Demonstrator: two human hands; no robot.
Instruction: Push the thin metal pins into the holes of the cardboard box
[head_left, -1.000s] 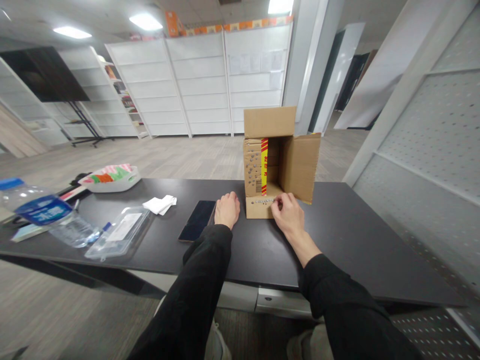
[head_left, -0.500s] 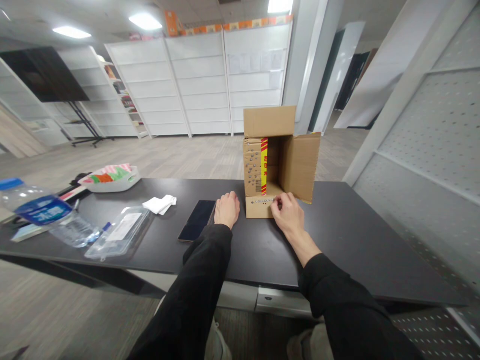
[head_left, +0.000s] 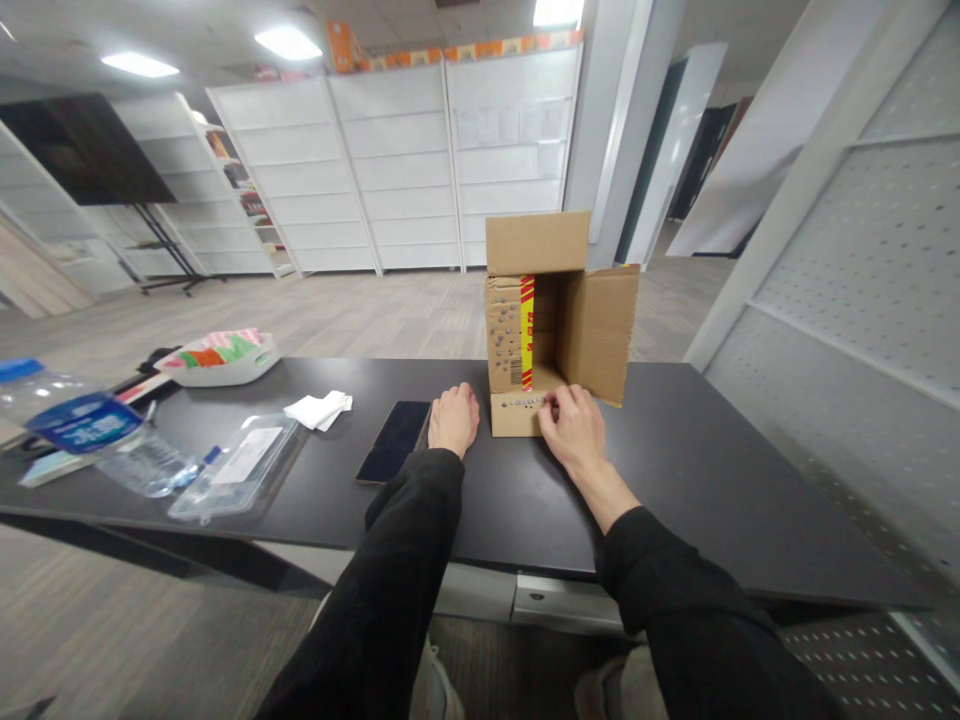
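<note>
Open cardboard box (head_left: 551, 320) on its side on the black table (head_left: 697, 470), mouth facing me.

My right hand (head_left: 574, 428) pinches the box's lowest flap (head_left: 517, 414) at its near edge, fingers closed on the card. My left hand (head_left: 454, 418) rests curled on the table just left of the box, holding nothing that I can see. Left of the box: a dark phone (head_left: 395, 440), a white tissue (head_left: 320, 409), a clear plastic case (head_left: 238, 466). Farther left, a water bottle (head_left: 90, 430) and a white tray (head_left: 220, 357).

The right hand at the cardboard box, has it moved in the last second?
Yes, slightly. The right hand has slid left along the cardboard box's front flap, toward the resting left hand.
</note>
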